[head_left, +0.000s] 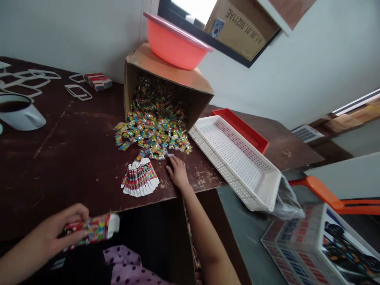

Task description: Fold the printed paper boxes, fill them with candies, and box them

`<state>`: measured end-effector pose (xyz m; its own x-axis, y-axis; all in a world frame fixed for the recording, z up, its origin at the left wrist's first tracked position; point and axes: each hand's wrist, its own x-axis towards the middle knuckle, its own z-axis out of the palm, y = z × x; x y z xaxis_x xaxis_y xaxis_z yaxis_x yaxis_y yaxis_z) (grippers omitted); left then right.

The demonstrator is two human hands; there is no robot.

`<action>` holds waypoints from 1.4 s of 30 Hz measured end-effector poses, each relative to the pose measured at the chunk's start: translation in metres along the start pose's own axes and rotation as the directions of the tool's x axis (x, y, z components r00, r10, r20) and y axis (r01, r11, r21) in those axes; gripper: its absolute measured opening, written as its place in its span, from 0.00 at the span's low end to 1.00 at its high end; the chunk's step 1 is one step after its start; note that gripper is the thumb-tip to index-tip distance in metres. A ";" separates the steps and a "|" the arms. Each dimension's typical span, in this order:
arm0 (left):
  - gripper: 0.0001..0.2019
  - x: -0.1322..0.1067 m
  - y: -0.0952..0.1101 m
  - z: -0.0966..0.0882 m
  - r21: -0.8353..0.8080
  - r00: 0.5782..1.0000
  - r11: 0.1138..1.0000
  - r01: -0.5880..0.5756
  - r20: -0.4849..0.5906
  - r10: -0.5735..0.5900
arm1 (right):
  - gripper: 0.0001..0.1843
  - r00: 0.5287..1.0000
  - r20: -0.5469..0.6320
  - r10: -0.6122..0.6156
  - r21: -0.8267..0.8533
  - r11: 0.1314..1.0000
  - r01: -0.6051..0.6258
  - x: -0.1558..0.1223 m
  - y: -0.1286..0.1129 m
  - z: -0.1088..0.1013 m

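Note:
In my left hand (pixel 74 227) is a small printed candy box (pixel 99 228), gripped between thumb and fingers near the table's front edge. Its white end flap stands open, facing right. My right hand (pixel 178 171) lies low over the table at the near edge of a heap of small candy packets (pixel 157 128), its thumb apart from the fingers. The fingertips reach one clear packet (pixel 170 155); whether they pinch it is not plain. Left of that hand, a fanned stack of flat-folded candy boxes (pixel 140 178) rests on the dark table.
The packets spill from a cardboard carton (pixel 204 99) lying on its side, a pink basin (pixel 175 41) on top. To the right are a white perforated tray (pixel 237 158) and a red tray (pixel 243 130). At left stand a mug (pixel 25 114) and a stack of red-and-white cards or boxes (pixel 97 81).

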<state>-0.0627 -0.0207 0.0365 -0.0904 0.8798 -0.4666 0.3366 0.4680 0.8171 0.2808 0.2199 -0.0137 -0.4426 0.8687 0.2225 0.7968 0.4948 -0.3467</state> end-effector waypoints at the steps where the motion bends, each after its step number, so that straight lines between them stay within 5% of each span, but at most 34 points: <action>1: 0.16 0.004 0.002 -0.001 -0.199 0.999 0.979 0.048 -0.003 -0.050 | 0.27 1.000 -0.010 -0.007 0.010 1.000 0.007 -0.025 -0.004 0.004; 3: 0.23 0.011 0.006 0.004 -0.573 0.987 0.808 0.136 0.008 -0.160 | 0.33 0.998 -0.043 -0.046 0.090 0.995 0.050 -0.076 -0.016 0.009; 6: 0.22 0.017 0.013 0.026 -0.770 0.970 0.612 0.181 0.036 -0.242 | 0.19 0.995 -0.095 -0.002 0.297 0.954 0.031 -0.130 -0.045 0.011; 9: 0.16 0.017 0.022 0.051 -0.764 0.970 0.611 0.209 0.084 -0.226 | 0.14 0.992 -0.027 0.124 0.623 0.778 -0.080 -0.145 -0.092 0.003; 13: 0.11 0.006 0.030 0.067 -0.685 0.971 0.695 0.219 0.227 -0.082 | 0.10 0.970 0.176 0.165 0.868 0.439 -0.232 -0.116 -0.149 -0.013; 19: 0.21 -0.007 0.022 0.070 -0.538 0.970 0.833 0.126 0.243 0.010 | 0.11 0.992 0.126 0.019 0.772 0.626 -0.110 -0.061 -0.166 -0.021; 25: 0.36 -0.008 0.016 0.076 -0.564 0.973 0.811 0.154 0.231 -0.024 | 0.13 0.972 0.136 -0.194 0.591 0.803 0.077 -0.064 -0.180 -0.015; 30: 0.35 -0.008 0.016 0.070 -0.630 0.979 0.752 0.195 0.169 -0.113 | 0.15 0.973 0.033 -0.228 0.551 0.817 0.172 -0.078 -0.181 -0.021; 35: 0.28 -0.006 0.011 0.069 -0.627 0.972 0.743 0.234 0.175 -0.159 | 0.10 0.943 0.122 -0.309 0.589 0.788 0.182 -0.092 -0.176 -0.019; 37: 0.27 -0.005 0.012 0.070 -0.617 0.964 0.742 0.262 0.208 -0.167 | 0.12 0.980 0.154 -0.127 0.767 0.641 -0.037 -0.098 -0.174 -0.010; 38: 0.27 -0.005 0.014 0.070 -0.622 0.962 0.736 0.267 0.218 -0.164 | 0.14 0.975 0.220 -0.023 0.857 0.482 -0.183 -0.100 -0.173 -0.004; 40: 0.25 -0.003 0.018 0.070 -0.632 0.966 0.733 0.252 0.208 -0.152 | 0.20 0.901 0.434 0.026 0.897 0.080 -0.435 -0.101 -0.171 0.006; 42: 0.23 -0.002 0.022 0.068 -0.635 0.975 0.742 0.217 0.184 -0.128 | 0.23 0.807 0.581 -0.106 0.786 -0.185 -0.590 -0.100 -0.171 0.013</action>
<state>0.0086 -0.0176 0.0320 0.0411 0.7824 -0.6214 -0.3650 0.5908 0.7196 0.1832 0.0489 0.0117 -0.6805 0.6625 -0.3132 -0.2097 -0.5855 -0.7831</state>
